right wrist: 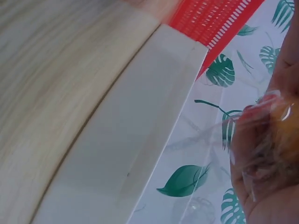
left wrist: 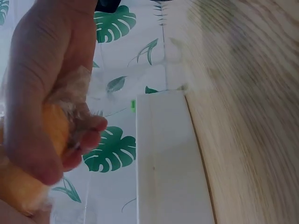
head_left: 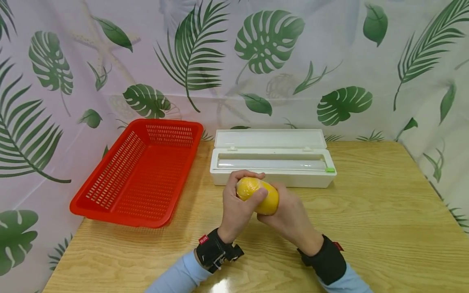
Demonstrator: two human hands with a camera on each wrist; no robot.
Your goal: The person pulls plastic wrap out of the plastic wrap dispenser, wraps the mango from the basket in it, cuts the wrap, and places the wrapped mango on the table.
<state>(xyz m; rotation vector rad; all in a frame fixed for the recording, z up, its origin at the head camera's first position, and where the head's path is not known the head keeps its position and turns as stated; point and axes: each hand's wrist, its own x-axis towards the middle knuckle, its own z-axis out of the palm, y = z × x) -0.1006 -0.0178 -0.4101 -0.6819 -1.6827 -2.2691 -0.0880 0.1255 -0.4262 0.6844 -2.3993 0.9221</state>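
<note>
Both hands hold one oval, yellow-orange citrus fruit (head_left: 269, 201) over the table, just in front of a white cling film box. My left hand (head_left: 234, 207) grips its left end, thumb laid across the top. From the right, my right hand (head_left: 293, 215) wraps round the other end, its fingers mostly hidden beneath. Clear plastic film (left wrist: 74, 86) covers the fruit, and loose wrinkled folds stick out by the fingers in the left wrist view. Thin film (right wrist: 254, 135) also stretches beside the fruit in the right wrist view.
The white cling film box (head_left: 271, 180) has its lid raised, with a roll (head_left: 271, 164) inside and a green slider (head_left: 330, 170) at its right end. A red perforated basket (head_left: 176, 203) stands to the left. Behind the wooden table (head_left: 381, 228) hangs a leaf-patterned cloth (head_left: 220, 110).
</note>
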